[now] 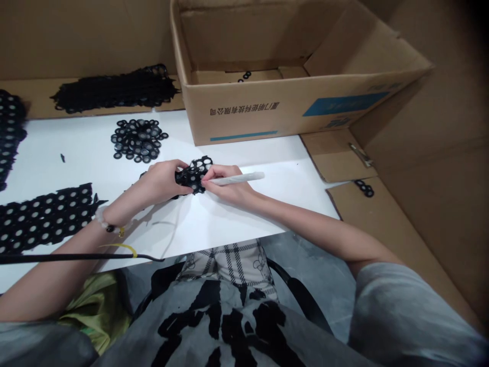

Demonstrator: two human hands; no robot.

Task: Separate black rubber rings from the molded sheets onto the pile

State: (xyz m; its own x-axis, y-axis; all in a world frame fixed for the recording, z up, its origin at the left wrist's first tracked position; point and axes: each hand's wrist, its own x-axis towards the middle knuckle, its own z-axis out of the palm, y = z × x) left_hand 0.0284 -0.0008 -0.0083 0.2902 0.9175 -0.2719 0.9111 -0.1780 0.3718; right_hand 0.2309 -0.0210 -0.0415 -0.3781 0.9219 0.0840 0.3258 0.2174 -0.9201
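Perforated black sheet (42, 219) along the left edge of the desk (95, 148); loose black rings (139, 140) near the back edge; left grip (164, 182) clamped on a black scrap (194, 174) mid-desk; right grip (229, 186) clamped on a white stick (240, 178), touching that scrap; cardboard box (244, 117) at the back right corner.

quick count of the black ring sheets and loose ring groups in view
black ring sheets or stacks: 4 (held sheet, lower-left sheet, far-left sheet, back stack)
loose ring groups: 3 (central heap, far cluster, right cluster)
total: 7
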